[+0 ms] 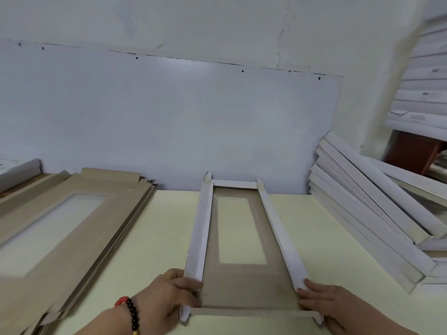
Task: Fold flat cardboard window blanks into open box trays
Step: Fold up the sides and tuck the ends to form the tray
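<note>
- The pale yellow bench (157, 238) runs from the near edge to a grey-white panel (169, 122) fixed along the wall at the far side.
- A stack of flat cardboard window blanks (60, 228) lies on the left of the bench, brown side up, angled from near left toward the far middle, with a pale window in the top sheet.
- A pile of folded white trays (377, 213) leans on the right of the bench, their long sides slanting from the far panel toward the near right.
- The half-folded tray (242, 281) lies in the middle of the bench, running away from the person; its brown base with a rectangular window lies flat, both long white side walls and the far end wall stand up, and the near end flap is raised.
- The left hand (167, 298) grips the near end of the left side wall, thumb lying over the wall's inner face, fingers behind it.
- The right hand (321, 303) rests against the near end of the right side wall with fingers straight, pressing on its outer face.
- A beaded bracelet (131, 313), dark with a red piece, circles the left wrist.
</note>
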`<state>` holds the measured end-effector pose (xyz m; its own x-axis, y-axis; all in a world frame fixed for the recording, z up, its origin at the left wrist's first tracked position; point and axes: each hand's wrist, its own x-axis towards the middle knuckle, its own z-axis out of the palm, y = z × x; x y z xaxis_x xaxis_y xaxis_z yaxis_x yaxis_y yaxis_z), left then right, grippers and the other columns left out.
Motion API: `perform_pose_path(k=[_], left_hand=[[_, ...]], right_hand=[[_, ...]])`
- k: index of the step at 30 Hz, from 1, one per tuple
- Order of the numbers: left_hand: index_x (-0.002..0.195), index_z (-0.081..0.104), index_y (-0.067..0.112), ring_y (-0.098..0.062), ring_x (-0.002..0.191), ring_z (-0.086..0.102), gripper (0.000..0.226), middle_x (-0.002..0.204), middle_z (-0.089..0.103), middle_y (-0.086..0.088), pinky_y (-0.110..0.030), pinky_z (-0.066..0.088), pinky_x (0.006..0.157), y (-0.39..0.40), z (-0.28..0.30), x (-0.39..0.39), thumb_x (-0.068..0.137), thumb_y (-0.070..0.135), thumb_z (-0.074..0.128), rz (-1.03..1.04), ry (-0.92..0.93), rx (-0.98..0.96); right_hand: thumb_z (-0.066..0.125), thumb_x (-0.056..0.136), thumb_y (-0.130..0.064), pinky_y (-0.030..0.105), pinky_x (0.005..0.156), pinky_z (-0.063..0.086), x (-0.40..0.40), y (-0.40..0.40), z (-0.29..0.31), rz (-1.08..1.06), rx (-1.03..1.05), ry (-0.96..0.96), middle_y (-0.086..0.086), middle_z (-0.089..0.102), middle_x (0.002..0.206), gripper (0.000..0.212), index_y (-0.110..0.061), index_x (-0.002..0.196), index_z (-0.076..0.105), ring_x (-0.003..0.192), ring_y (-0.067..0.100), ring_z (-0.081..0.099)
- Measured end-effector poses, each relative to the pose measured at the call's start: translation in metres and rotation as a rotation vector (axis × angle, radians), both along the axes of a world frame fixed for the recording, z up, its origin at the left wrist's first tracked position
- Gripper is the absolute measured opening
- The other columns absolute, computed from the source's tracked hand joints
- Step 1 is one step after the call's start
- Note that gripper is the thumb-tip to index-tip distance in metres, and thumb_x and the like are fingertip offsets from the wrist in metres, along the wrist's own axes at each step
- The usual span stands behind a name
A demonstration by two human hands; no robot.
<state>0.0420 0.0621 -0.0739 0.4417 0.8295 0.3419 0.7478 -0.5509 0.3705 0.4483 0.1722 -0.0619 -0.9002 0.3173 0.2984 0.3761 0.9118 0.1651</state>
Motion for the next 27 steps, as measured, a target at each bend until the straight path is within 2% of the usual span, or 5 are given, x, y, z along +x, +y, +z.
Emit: perform_pose_path(k=[3,5,7,18,27], left_hand=[[0.082,0.076,0.032,-0.007,0.098,0.063,0.040,0.109,0.069,0.013,-0.017,0.051,0.084,0.003,0.018,-0.003,0.057,0.000,0.075,-0.058,0.073,-0.023],[0.082,0.074,0.030,0.002,0.107,0.057,0.035,0.113,0.066,0.016,-0.016,0.044,0.093,0.006,0.017,-0.008,0.066,0.002,0.062,-0.009,0.041,-0.071],[0.087,0.067,0.039,0.010,0.114,0.046,0.034,0.117,0.062,0.022,-0.013,0.037,0.098,0.010,0.008,-0.007,0.073,0.014,0.048,0.024,-0.064,-0.140],[0.085,0.069,0.035,0.005,0.107,0.054,0.029,0.110,0.062,0.019,-0.016,0.047,0.087,0.005,0.007,-0.007,0.073,0.013,0.054,-0.015,-0.067,-0.153],[0.088,0.072,0.029,-0.002,0.114,0.055,0.013,0.112,0.063,0.020,-0.028,0.045,0.096,-0.002,0.008,-0.015,0.086,0.020,0.064,-0.016,-0.136,-0.219]], right_hand=[[0.030,0.103,-0.037,0.022,0.087,0.053,-0.008,-0.001,0.010,-0.012,-0.107,0.105,-0.008,0.069,0.115,0.048,-0.022,0.100,0.076,0.109,0.011,0.064],[0.059,0.093,-0.028,0.018,0.091,0.049,-0.013,-0.009,0.019,-0.062,-0.173,0.120,-0.011,0.070,0.113,0.016,-0.026,0.096,0.075,0.109,0.008,0.063],[0.088,0.060,-0.008,0.012,0.090,0.047,-0.013,-0.012,0.021,-0.130,-0.260,0.127,-0.016,0.070,0.110,0.038,-0.028,0.090,0.075,0.109,0.002,0.062],[0.048,0.078,-0.009,0.010,0.108,0.028,-0.009,0.000,0.019,-0.250,-0.609,0.023,-0.028,0.051,0.129,0.027,-0.024,0.086,0.068,0.129,-0.019,0.031],[0.064,0.091,-0.024,0.007,0.078,0.043,-0.011,-0.007,0.020,-0.471,-0.617,0.211,-0.022,0.069,0.089,0.023,-0.046,0.084,0.065,0.090,-0.002,0.064]])
